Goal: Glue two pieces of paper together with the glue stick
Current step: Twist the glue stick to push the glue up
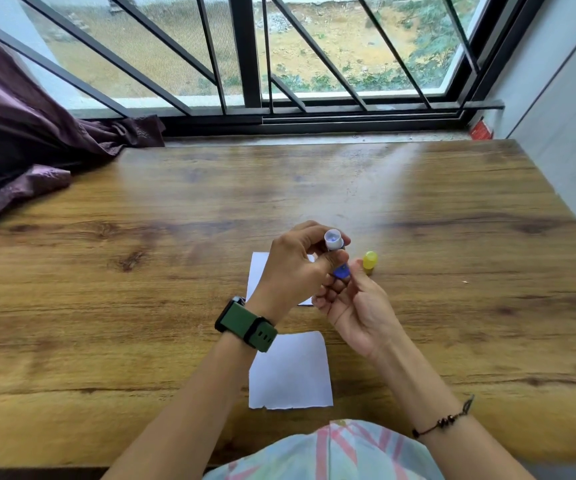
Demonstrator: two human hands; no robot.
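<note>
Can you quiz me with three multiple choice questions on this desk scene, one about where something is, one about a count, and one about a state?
1. Where does the yellow cap stand?
A. On the table just right of the hands
B. On the near sheet of paper
C. On the window sill

2. How many white paper sheets lie on the table?
A. One
B. Two
C. Four

3. What state is the glue stick in?
A. Capped and lying flat
B. Uncapped, held in the left hand
C. Pressed onto paper

Answers: 1 A, the cap stands on bare wood beside the right hand. 2 B, a near sheet and a far sheet partly behind the left hand. 3 B, its open tip shows above the left fingers, with the right fingertips at its blue base.
</note>
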